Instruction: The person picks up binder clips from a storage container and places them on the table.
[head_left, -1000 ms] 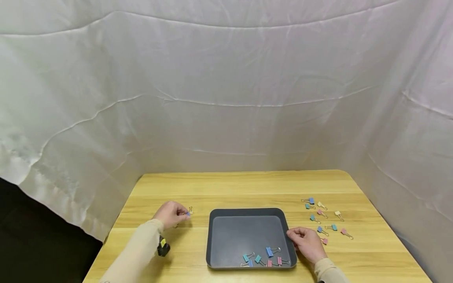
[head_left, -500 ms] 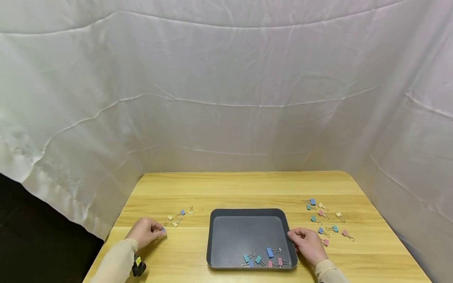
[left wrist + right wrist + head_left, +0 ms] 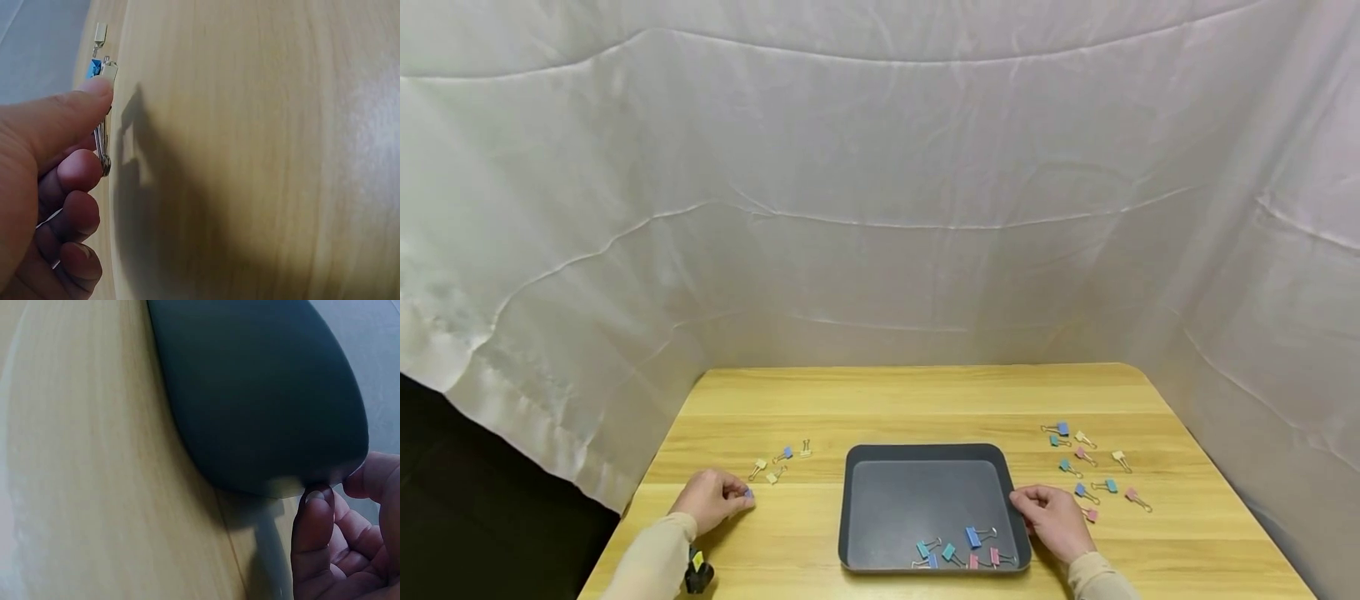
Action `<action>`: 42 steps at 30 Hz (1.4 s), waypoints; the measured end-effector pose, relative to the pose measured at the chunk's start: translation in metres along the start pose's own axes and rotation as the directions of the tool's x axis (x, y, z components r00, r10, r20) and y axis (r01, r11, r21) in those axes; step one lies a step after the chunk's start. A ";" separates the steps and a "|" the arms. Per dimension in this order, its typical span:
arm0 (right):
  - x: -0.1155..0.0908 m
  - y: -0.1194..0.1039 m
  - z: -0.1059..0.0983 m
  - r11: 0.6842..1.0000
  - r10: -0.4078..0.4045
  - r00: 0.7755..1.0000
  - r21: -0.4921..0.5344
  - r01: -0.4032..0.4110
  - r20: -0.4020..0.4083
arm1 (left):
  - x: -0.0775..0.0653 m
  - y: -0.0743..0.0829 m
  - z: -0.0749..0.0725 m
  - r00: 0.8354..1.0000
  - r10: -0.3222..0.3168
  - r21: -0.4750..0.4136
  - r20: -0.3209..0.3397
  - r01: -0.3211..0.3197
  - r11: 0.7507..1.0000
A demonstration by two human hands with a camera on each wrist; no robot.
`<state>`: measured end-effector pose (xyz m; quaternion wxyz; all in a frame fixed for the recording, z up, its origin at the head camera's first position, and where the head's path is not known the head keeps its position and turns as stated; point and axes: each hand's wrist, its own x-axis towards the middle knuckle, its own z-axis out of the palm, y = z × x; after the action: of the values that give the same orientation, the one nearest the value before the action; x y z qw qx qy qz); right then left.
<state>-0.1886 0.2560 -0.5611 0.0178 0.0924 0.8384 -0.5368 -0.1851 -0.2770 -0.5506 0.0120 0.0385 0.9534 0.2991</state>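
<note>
My left hand (image 3: 711, 500) pinches a small blue binder clip (image 3: 748, 493) between thumb and fingertips, low over the table's left side. In the left wrist view, wire clip handles (image 3: 103, 147) show by the fingers of the left hand (image 3: 56, 162); the fingers partly hide the clip. Just beyond this hand lie several loose clips, among them a blue clip (image 3: 784, 454) and a cream clip (image 3: 757, 469). The thumb and finger of my right hand (image 3: 1052, 518) pinch the right rim of a dark grey tray (image 3: 925, 452). The right wrist view shows this right hand (image 3: 350, 537) at the tray's edge.
Inside the tray, near its front edge, lie several binder clips, such as a large blue clip (image 3: 973, 537) and a teal clip (image 3: 949, 552). More coloured clips, including a pink clip (image 3: 1133, 495), are scattered right of it. Pale cloth (image 3: 880, 208) surrounds the wooden table (image 3: 880, 400).
My left hand has moved left and nearer to me, away from the loose clips, carrying the blue clip, and then stays nearly still. My right hand keeps its place on the tray rim.
</note>
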 end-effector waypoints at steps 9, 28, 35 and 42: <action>0.000 0.000 0.001 1.000 0.007 1.000 0.009 -0.007 -0.005 | 0.000 0.001 0.001 1.000 -0.012 -0.026 0.012 0.012 1.000; 0.000 -0.001 0.000 1.000 0.012 1.000 0.011 -0.012 -0.006 | 0.013 0.051 0.003 0.990 0.127 -0.036 -0.055 -0.129 0.991; -0.002 -0.004 0.000 1.000 0.000 1.000 0.011 0.000 0.006 | 0.023 0.079 0.008 0.978 0.205 -0.056 -0.025 -0.206 0.977; -0.002 -0.004 -0.001 1.000 0.000 1.000 -0.010 0.000 0.002 | 0.036 0.108 0.020 0.954 0.298 -0.074 0.000 -0.298 0.952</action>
<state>-0.1870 0.2548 -0.5568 0.0191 0.0917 0.8411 -0.5328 -0.2133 -0.1745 -0.5055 -0.0265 0.1831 0.9250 0.3318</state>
